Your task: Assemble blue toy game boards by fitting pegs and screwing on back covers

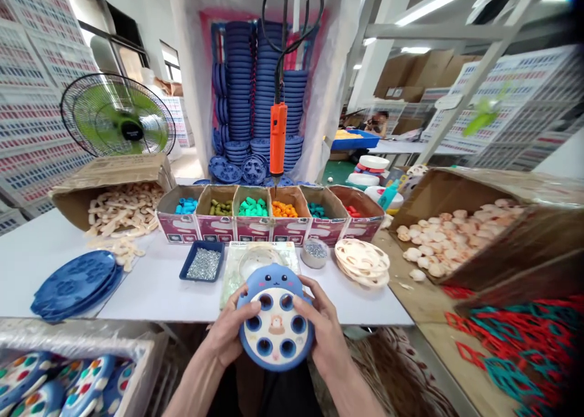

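Note:
A round blue plastic toy [298,344] with a small smiling face and a cream front plate with several round holes is held upright above my lap. My left hand [225,329] grips its left edge, the thumb lying on the front near a hole. My right hand [327,323] wraps the right edge in the same way. Just beyond the toy, a clear round dish lies on a printed sheet [228,283]. A dark blue tray [184,272] and a round tub [314,262] hold small metal screws. Cream perforated plates [362,262] are piled to the right.
An orange electric screwdriver [278,138] hangs over cardboard bins [214,230] of coloured pegs. Boxes [506,253] of cream parts flank the table. Blue discs [75,283] lie left, above a crate [146,350] of toys. A fan [118,116] stands behind; red and teal frames [515,344] lie right.

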The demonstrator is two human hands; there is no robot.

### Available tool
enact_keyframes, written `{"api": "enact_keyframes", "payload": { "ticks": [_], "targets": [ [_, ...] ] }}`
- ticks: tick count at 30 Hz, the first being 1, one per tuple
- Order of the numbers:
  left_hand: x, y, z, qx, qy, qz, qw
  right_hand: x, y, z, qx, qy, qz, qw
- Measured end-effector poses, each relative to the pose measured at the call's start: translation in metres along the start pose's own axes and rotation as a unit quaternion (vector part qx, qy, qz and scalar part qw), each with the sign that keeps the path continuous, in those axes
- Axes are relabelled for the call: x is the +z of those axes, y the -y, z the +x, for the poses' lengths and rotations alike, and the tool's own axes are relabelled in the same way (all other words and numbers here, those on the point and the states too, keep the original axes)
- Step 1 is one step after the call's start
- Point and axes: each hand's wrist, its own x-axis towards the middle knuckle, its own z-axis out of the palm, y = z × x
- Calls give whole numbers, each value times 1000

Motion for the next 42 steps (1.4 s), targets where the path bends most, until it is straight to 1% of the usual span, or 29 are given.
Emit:
{"api": "enact_keyframes", "payload": {
  "ticks": [2,4,6,8,9,11,12,14,15,17,19,21,23,27,30,32,34,36,37,38,39,40,42],
  "targets": [
    [0,-1,-2,2,-9,20,1000,0,1,0,-8,7,-27,1000],
    [0,-1,-3,3,-21,57,998,2,3,2,-48,5,-93,994],
    [2,0,-5,-2,-31,80,996,5,6,5,-89,1,-175,980],
    [3,2,-8,-11,-42,70,997,7,8,9,-108,-3,-233,967],
    [3,3,-9,-17,-45,59,997,8,9,10,-108,-3,-244,964],
    [3,3,-11,-27,-44,45,998,8,9,10,-95,-2,-230,969],
    [2,3,-12,-28,-47,41,998,7,8,9,-83,-2,-201,976],
    [1,1,-12,-17,-74,22,997,5,4,2,-53,12,-104,993],
    [1,-1,-12,-7,-94,2,996,4,0,-3,-38,31,-47,998],
    [2,-2,-10,16,-122,-49,991,4,-13,-15,-16,72,41,996],
    [6,-2,-7,29,-116,-91,989,6,-27,-24,-7,78,72,994],
    [11,0,-4,31,-106,-116,987,12,-36,-28,-12,48,79,996],
    [16,0,-2,34,-108,-131,985,20,-38,-28,-25,27,82,996],
    [18,-2,-2,50,-117,-142,982,37,-29,-24,-43,37,111,992],
    [17,-2,-4,58,-107,-144,982,43,-28,-26,-33,22,130,991],
    [17,1,-7,61,-105,-143,982,38,-31,-28,-27,17,123,992],
    [16,5,-11,63,-91,-128,986,24,-32,-29,-39,7,91,995],
    [13,9,-17,84,-72,-81,991,5,-27,-24,-88,-48,4,995],
    [10,9,-21,105,-72,-42,991,-4,-23,-18,-133,-78,-65,986],
    [6,9,-25,127,-82,3,989,-11,-20,-11,-187,-91,-148,967],
    [3,9,-29,148,-99,53,983,-15,-18,-2,-246,-81,-238,936],
    [-1,7,-32,163,-120,102,974,-16,-18,8,-300,-48,-329,894],
    [-9,1,-39,181,-153,179,955,-8,-26,28,-382,32,-476,791]
  ]
}}
